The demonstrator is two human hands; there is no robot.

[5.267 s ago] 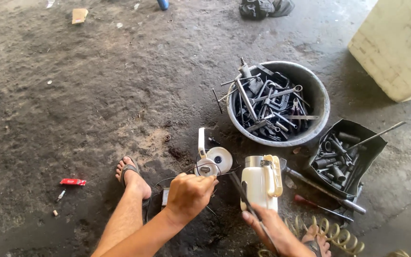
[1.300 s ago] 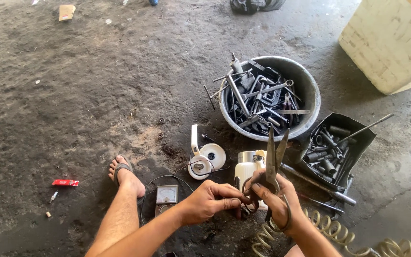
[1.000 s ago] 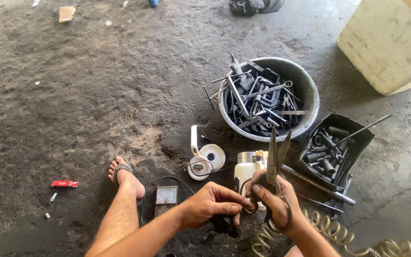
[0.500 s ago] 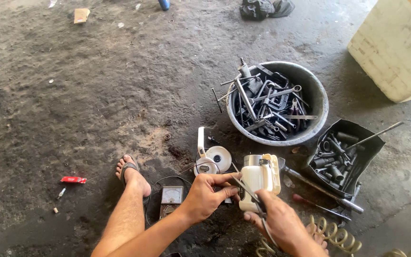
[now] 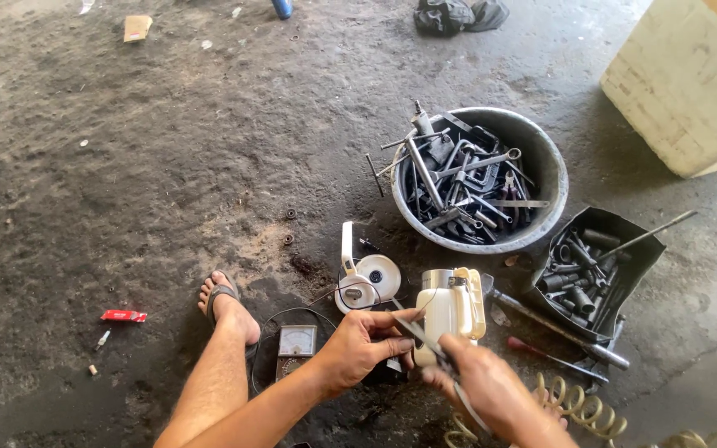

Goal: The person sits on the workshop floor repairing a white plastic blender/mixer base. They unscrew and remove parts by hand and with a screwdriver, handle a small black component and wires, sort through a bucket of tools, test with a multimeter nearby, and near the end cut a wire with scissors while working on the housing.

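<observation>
Where both hands overlap, the grip detail is unclear: left hand (image 5: 358, 348) pinches a thin tool (image 5: 425, 342); right hand (image 5: 483, 386) clasps it, beside the cream kettle (image 5: 451, 309) on the floor.

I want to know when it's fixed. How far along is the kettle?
Done: the round base lies apart on the floor. In hand: both hands, left hand and right hand, work a thin tool against the cream kettle. Left: kettle and base aren't rejoined yet.
</observation>
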